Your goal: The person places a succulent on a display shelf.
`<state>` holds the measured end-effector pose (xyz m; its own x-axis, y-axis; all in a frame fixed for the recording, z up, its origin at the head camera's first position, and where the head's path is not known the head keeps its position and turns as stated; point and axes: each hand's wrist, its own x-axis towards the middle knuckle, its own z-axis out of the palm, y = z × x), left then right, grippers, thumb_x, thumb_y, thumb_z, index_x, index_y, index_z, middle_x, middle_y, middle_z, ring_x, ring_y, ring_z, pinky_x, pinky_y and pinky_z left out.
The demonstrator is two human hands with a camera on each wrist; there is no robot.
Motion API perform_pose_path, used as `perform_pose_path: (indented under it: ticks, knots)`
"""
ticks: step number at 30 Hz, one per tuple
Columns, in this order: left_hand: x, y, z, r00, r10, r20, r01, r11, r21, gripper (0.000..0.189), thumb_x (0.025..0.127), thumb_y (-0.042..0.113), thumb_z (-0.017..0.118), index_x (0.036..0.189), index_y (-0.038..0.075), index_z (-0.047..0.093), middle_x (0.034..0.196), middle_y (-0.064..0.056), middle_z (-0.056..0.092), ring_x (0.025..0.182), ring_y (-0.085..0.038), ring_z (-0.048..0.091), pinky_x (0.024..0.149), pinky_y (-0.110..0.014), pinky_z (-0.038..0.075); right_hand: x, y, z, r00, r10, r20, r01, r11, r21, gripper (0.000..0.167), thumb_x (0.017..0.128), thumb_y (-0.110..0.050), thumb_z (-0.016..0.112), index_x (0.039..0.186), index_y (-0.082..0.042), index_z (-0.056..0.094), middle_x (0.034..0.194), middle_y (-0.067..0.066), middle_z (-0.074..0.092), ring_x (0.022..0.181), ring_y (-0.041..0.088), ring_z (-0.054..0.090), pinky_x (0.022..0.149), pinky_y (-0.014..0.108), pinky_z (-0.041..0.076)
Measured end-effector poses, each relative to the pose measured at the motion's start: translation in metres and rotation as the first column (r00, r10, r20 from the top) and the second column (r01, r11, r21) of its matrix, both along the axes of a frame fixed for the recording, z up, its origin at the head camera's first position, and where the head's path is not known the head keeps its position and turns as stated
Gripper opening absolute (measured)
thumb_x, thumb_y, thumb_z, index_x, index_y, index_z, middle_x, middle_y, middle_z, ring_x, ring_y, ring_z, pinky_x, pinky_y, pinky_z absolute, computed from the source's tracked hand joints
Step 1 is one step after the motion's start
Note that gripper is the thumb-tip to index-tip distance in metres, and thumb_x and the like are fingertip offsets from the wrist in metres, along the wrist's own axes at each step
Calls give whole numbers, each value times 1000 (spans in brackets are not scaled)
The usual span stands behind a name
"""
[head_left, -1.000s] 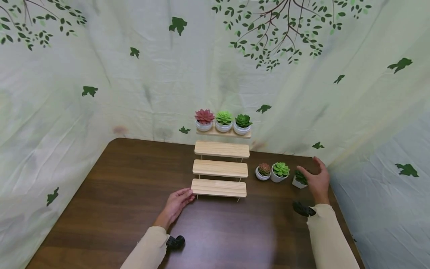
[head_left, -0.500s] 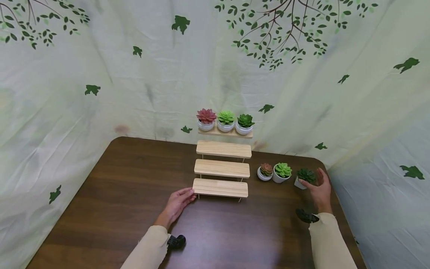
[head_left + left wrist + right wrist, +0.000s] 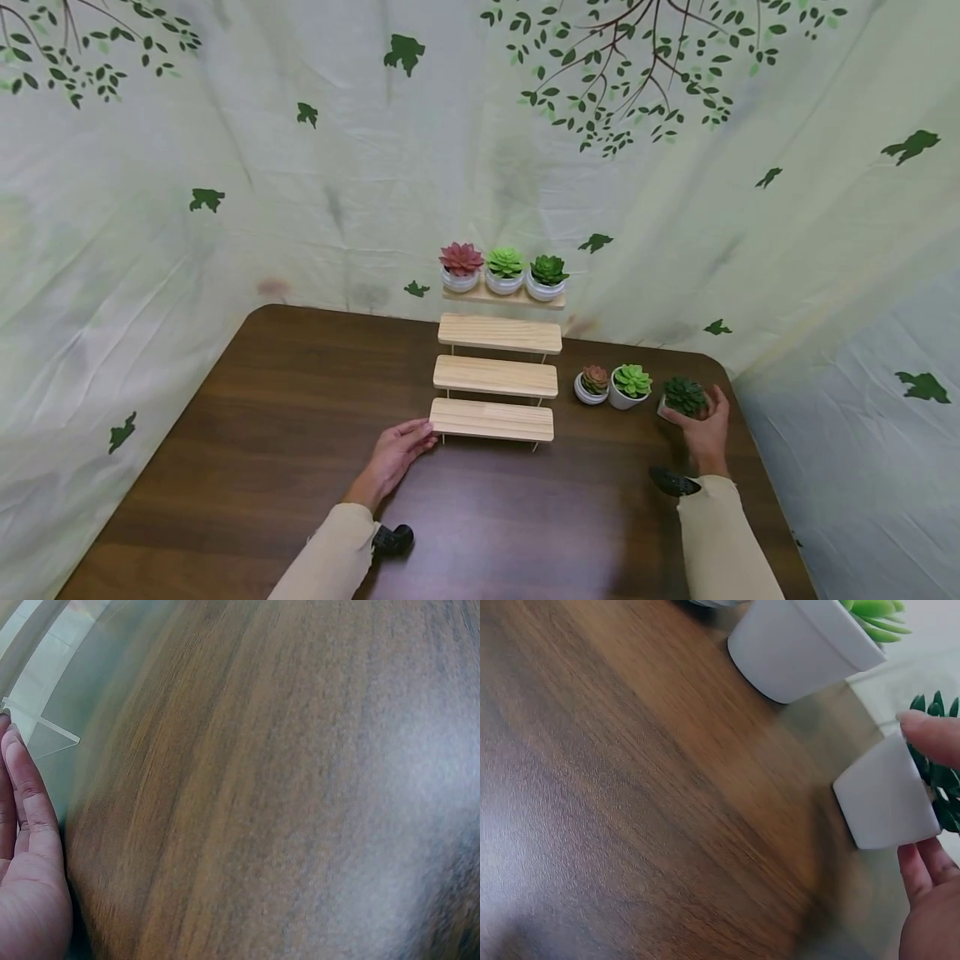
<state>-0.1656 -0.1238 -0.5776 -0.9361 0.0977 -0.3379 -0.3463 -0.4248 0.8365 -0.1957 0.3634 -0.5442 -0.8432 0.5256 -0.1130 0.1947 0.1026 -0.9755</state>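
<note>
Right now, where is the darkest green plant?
In the head view, the dark green plant is at the right side of the table, gripped by the right hand, right of the bright green plant there.

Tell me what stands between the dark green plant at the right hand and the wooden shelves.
On the table, the bright green plant stands first, then the reddish plant, nearer the wooden shelves; both are left of the dark green plant.

The pot [image 3: 885,796] is white, its succulent [image 3: 684,396] dark green, the table [image 3: 540,517] brown-grained.
</note>
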Motion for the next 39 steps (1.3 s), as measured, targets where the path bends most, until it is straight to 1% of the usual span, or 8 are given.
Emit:
perform_pose_path:
  ticks: [4, 7, 9, 13, 16, 27, 35, 39]
  knots:
    - [0, -1, 1, 1000, -1, 0, 1, 1000, 1, 14, 94, -6, 55, 98, 1, 67, 83, -4, 70, 76, -12, 67, 75, -23, 56, -1, -2, -4, 1000, -10, 20, 10, 1000, -7, 100, 81, 7, 69, 153, -10, 2, 160, 15, 10, 145, 29, 15, 118, 41, 19]
    - [1, -1, 2, 1000, -20, -4, 20, 1000, -4, 14, 94, -5, 55, 99, 1, 67, 84, -3, 70, 76, -12, 67, 76, -23, 56, 0, -5, -7, 1000, -17, 22, 18, 999, -43, 97, 82, 7, 69, 152, -7, 4, 160, 14, 11, 145, 29, 16, 117, 39, 22]
    - [1, -1, 2, 1000, -25, -2, 25, 1000, -6, 13, 94, -4, 56, 99, 1, 67, 83, -3, 70, 76, -11, 67, 76, -23, 56, 1, -6, -8, 999, -22, 27, 23, 998, -52, 92, 83, 8, 68, 152, -4, 8, 158, 15, 16, 144, 31, 20, 116, 40, 25]
    - [0, 0, 2, 1000, -25, 2, 25, 1000, -3, 13, 94, -4, 56, 99, 0, 67, 83, -3, 70, 76, -12, 67, 75, -23, 56, 5, -6, -12, 998, -38, 55, 39, 999, -15, 78, 86, 6, 66, 149, 1, 20, 152, 22, 29, 138, 35, 31, 113, 45, 30]
    - [1, 0, 2, 1000, -24, -2, 24, 1000, -8, 13, 94, -5, 55, 101, -1, 66, 83, -3, 70, 76, -11, 66, 76, -23, 56, 5, -5, -15, 996, -55, 72, 55, 998, 3, 73, 85, 4, 68, 146, 2, 27, 148, 23, 36, 134, 36, 37, 112, 46, 33]
    - [1, 1, 0, 1000, -22, 4, 22, 1000, -9, 13, 95, -5, 55, 101, -1, 66, 83, -2, 70, 76, -11, 66, 75, -22, 56, 10, -10, -17, 995, -77, 55, 79, 997, -24, 74, 85, 1, 69, 145, 1, 27, 150, 21, 35, 136, 34, 36, 112, 43, 32]
    - [0, 0, 0, 1000, -26, -2, 26, 1000, -18, 12, 95, -4, 55, 101, -1, 65, 84, -2, 70, 77, -11, 66, 75, -22, 56, 16, -11, -17, 997, -83, -2, 83, 995, -58, 70, 87, 0, 68, 144, 3, 28, 151, 20, 34, 137, 33, 35, 112, 40, 33]
    - [-1, 0, 1, 999, -35, 1, 35, 999, -15, 11, 95, -2, 56, 101, 0, 66, 85, -2, 70, 77, -11, 66, 76, -22, 56, 17, -11, -13, 996, -81, -31, 79, 994, -70, 70, 86, -3, 71, 143, 1, 31, 150, 19, 36, 136, 32, 37, 110, 36, 36]
